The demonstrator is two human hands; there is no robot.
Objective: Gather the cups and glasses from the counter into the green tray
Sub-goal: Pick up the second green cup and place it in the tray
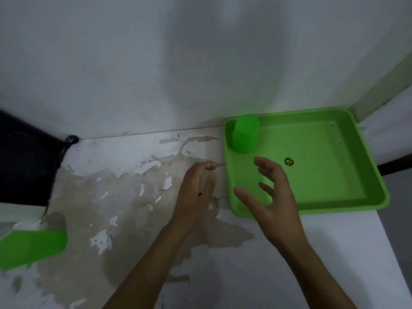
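A green tray [347,175] sits on the counter at the right, against the wall. One green cup [244,133] stands upside down in the tray's far left corner. A second green cup [31,248] stands on the counter at the far left, near the front edge. My right hand [274,192] hovers over the tray's near left corner, fingers spread and holding nothing. My left hand [196,190] is just left of the tray above the counter, fingers loosely bent, holding nothing.
The white counter [124,197] has peeling, stained patches across its middle. A black object [24,157] with a dark cord lies at the far left against the wall. A small round sticker [289,161] marks the tray floor.
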